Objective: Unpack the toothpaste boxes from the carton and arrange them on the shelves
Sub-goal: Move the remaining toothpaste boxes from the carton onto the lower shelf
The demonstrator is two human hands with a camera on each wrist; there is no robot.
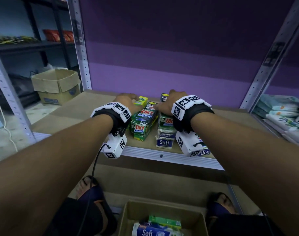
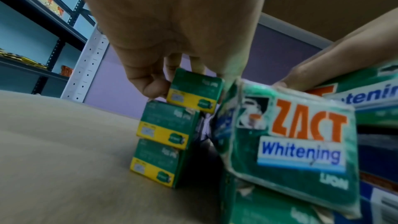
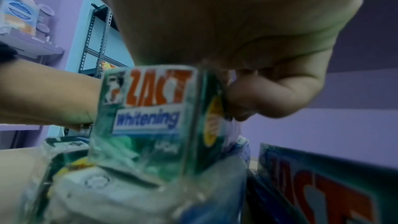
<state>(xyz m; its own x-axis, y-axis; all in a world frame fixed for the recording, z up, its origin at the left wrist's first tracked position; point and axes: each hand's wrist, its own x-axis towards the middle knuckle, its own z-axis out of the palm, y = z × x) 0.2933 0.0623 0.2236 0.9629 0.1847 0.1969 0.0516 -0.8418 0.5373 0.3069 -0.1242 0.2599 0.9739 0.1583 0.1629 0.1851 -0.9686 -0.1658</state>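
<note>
Below both forearms, the carton (image 1: 126,217) sits on the floor with boxes (image 1: 164,222) inside; on the shelf (image 1: 77,113), near its front edge, lie stacked Zact packs (image 1: 142,121) and Safi boxes (image 1: 164,143); left hand (image 1: 126,99) pinches a small yellow-green box (image 2: 194,91) atop two like it; right hand (image 1: 169,103) grips an upright Zact pack (image 3: 146,118).

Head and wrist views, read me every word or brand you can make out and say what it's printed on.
"ZACT Whitening": green toothpaste pack under the left hand, shelf.
"ZACT Whitening": pack gripped by the right hand.
"LION": same green pack, left wrist view.
"Safi": blue-white box on the shelf.
"Safi": box in the carton.
Yellow-green boxes: print too blurred.
</note>
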